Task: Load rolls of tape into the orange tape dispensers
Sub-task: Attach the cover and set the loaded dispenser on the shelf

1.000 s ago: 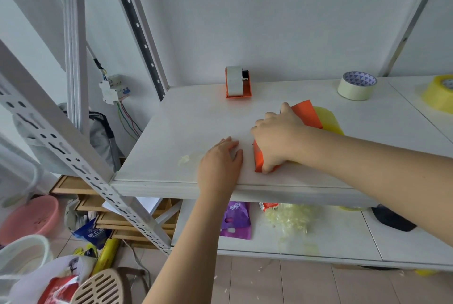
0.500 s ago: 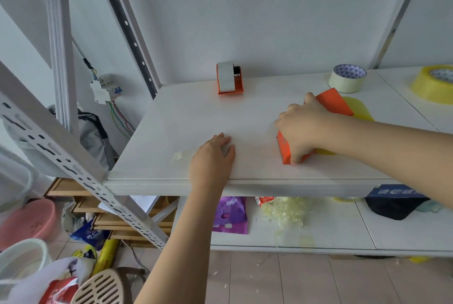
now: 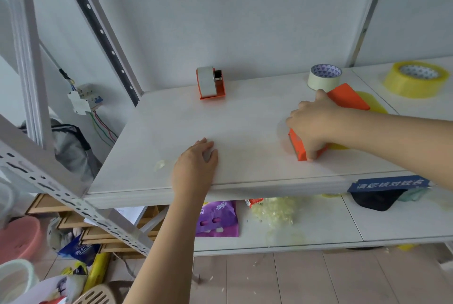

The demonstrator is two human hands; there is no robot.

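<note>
We count one dispenser (image 3: 210, 84) at the back of the shelf (image 3: 171, 127) as done: it stands upright near the wall with a pale roll seated in it. Our right hand (image 3: 316, 122) wraps a second dispenser (image 3: 348, 97) near the front right of the shelf, fingers curled over its top and thumb side down at its near end. A yellow roll (image 3: 372, 102) shows behind and under it, touching it, but we cannot tell whether that roll is seated on the hub or only pressed against it, since our hand and forearm cover the middle. We judge this one to be in hand, not finished.

Two loose rolls remain: a cream roll (image 3: 323, 78) just behind the held dispenser, and a yellow roll (image 3: 416, 80) on the neighbouring board to the right. We see no further empty dispenser.

Our left hand (image 3: 196, 164) lies flat on the shelf near its front edge, fingers loosely together, holding nothing.

For room, the middle of the shelf between our hands is bare, and so is the stretch up to the loaded dispenser. The held dispenser sits close to the front edge, so a slip toward us could send it off. The cream roll crowds it behind, and a slanted post bounds the left
</note>
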